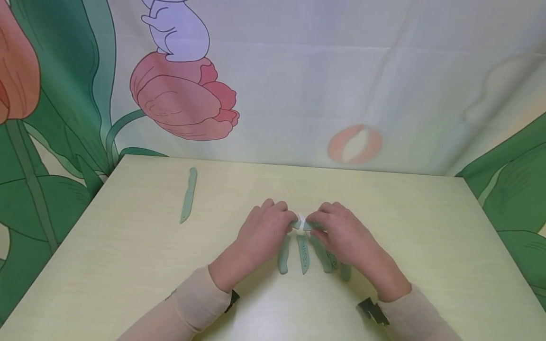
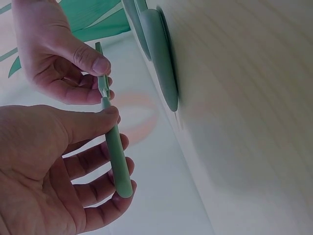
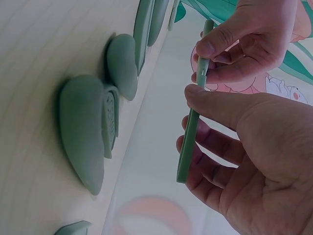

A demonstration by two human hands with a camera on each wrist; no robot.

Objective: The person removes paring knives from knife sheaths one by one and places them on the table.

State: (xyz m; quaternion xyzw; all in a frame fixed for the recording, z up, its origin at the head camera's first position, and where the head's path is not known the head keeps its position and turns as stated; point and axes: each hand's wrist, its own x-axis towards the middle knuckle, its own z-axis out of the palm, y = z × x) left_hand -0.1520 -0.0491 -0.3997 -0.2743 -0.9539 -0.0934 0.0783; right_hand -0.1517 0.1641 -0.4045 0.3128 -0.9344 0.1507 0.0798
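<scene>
Both hands meet above the table, each pinching one slim green piece end to end with the other. My left hand (image 1: 264, 232) holds a smooth, rounded knife handle (image 2: 117, 161) between thumb and fingers. My right hand (image 1: 345, 232) grips a flatter, sheath-like green piece (image 3: 188, 149). The two pieces line up at a narrow joint just between the thumbs, where a small white patch (image 1: 301, 220) shows in the head view. Below the hands lie several loose green pieces, among them a rounded handle (image 1: 283, 255) and a flat sheath with raised lettering (image 1: 303, 255).
A whole green knife shape (image 1: 188, 195) lies apart at the left of the pale table (image 1: 128, 265). More green parts (image 1: 345, 272) lie partly under the right hand. A printed curtain (image 1: 290, 94) hangs behind the table's back edge.
</scene>
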